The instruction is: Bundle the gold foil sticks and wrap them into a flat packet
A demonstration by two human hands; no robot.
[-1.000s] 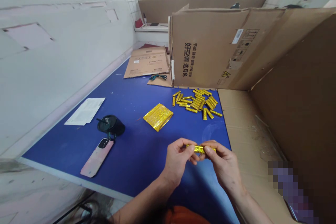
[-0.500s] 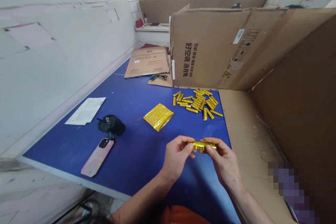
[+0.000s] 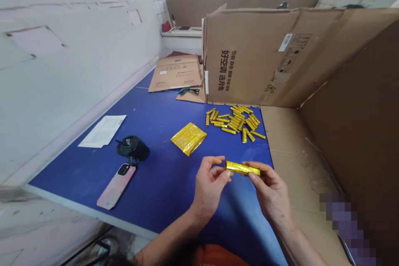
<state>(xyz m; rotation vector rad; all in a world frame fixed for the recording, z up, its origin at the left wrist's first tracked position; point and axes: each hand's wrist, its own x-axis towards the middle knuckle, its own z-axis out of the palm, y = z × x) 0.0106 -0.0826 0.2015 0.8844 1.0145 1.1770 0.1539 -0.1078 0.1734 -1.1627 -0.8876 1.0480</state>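
One narrow, oblong, shiny gold-foil piece (image 3: 239, 167): straight, held crosswise before you, right end pinched in your right fingers (image 3: 256, 180).

Roll bright gold (image 3: 240, 168) — tabletop (image 3: 165, 178) deep blue — phone (image 3: 114, 189) pale pink, mug (image 3: 141, 150) black.

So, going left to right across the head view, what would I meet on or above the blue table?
White paper → black cup → flat gold packet → left hand → held gold piece → right hand.

left hand (image 3: 209, 185) — thumb and forefinger parted | right hand (image 3: 274, 193) — pinching
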